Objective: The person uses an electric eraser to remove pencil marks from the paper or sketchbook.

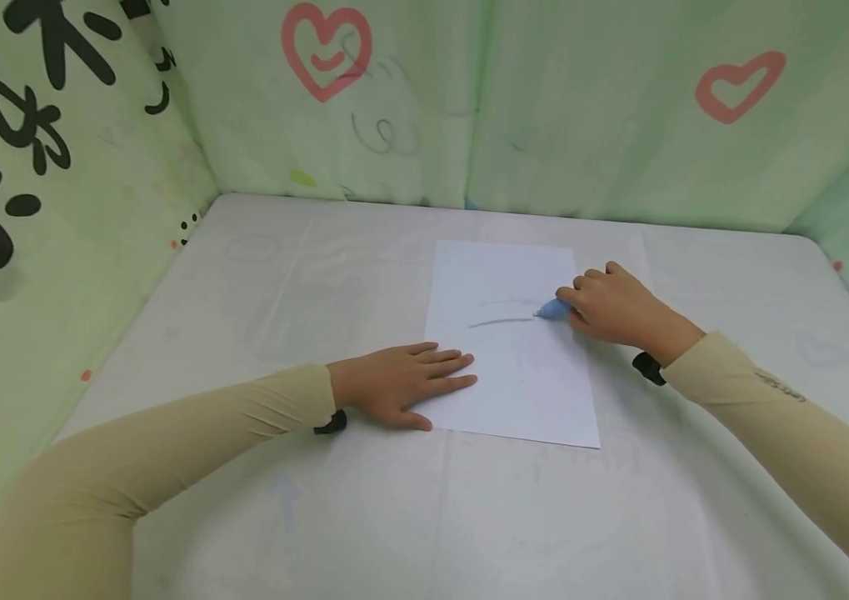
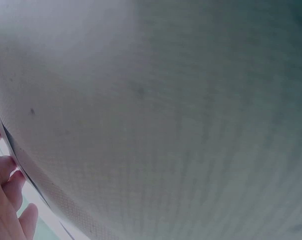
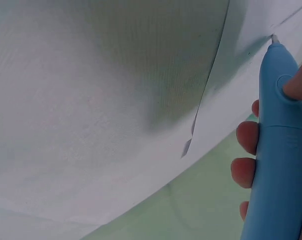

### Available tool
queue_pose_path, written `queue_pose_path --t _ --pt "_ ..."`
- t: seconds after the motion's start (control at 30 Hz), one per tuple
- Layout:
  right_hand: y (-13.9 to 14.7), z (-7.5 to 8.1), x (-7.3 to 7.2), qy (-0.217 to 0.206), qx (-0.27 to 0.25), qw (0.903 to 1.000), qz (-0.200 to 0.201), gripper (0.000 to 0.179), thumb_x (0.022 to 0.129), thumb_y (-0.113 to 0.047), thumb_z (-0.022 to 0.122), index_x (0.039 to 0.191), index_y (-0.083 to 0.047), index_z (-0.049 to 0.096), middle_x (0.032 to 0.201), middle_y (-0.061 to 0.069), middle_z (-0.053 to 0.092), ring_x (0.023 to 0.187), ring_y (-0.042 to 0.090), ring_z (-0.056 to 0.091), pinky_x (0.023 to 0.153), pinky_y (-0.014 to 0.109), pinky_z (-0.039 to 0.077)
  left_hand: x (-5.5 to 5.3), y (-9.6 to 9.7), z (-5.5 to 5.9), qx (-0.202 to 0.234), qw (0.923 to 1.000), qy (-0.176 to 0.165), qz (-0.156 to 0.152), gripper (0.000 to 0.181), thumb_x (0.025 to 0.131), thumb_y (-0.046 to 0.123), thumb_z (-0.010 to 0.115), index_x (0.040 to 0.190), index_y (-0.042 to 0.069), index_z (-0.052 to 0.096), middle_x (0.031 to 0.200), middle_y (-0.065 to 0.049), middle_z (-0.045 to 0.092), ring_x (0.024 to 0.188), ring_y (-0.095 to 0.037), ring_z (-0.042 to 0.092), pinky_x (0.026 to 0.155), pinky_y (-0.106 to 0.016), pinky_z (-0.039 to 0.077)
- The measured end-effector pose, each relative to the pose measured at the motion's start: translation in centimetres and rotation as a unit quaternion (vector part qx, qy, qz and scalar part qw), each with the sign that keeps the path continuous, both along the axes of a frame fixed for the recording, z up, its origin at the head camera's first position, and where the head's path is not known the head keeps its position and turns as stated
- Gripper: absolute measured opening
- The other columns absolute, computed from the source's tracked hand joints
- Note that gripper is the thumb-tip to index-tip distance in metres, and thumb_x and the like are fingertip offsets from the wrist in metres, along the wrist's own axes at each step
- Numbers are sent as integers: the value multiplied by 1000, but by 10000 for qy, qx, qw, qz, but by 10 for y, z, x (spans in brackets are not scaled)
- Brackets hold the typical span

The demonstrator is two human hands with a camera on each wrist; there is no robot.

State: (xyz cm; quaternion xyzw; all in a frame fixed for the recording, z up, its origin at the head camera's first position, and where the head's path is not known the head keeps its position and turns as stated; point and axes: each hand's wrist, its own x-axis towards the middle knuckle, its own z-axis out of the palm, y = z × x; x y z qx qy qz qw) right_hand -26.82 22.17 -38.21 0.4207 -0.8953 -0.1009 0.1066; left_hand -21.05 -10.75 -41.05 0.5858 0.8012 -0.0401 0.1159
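A white sheet of paper lies on the table, with a dark grey stroke and a fainter one above it. My left hand rests with fingers spread over the sheet's lower left edge. My right hand grips a blue electric eraser, a thick pen-shaped body with a narrow pale tip. In the right wrist view the thumb lies on its round button. That tip is at the paper, right by the stroke's right end. Only some left fingers show in the left wrist view.
A whitish cloth covers the table. Pale green curtains with hearts and black characters stand along the back and sides. Dark wrist straps show under both beige sleeves.
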Motion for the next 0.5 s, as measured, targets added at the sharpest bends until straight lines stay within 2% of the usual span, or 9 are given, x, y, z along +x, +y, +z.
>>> queue_pose_path --t 0.2,0.5 --pt "-1 -1 -1 92 -78 9998 144 13 77 -8 66 89 -6 62 66 8 58 59 24 53 52 34 36 -1 -1 -1 -44 10000 -1 22 74 95 53 39 152 11 16 159 -10 13 147 -23 14 120 -42 14" --pt "-1 -1 -2 20 -5 10000 73 13 78 -9 66 90 -6 63 67 7 58 60 24 54 53 35 38 -2 -1 -3 -80 9999 66 10 74 95 54 37 152 12 15 159 -10 12 147 -23 13 120 -42 14"
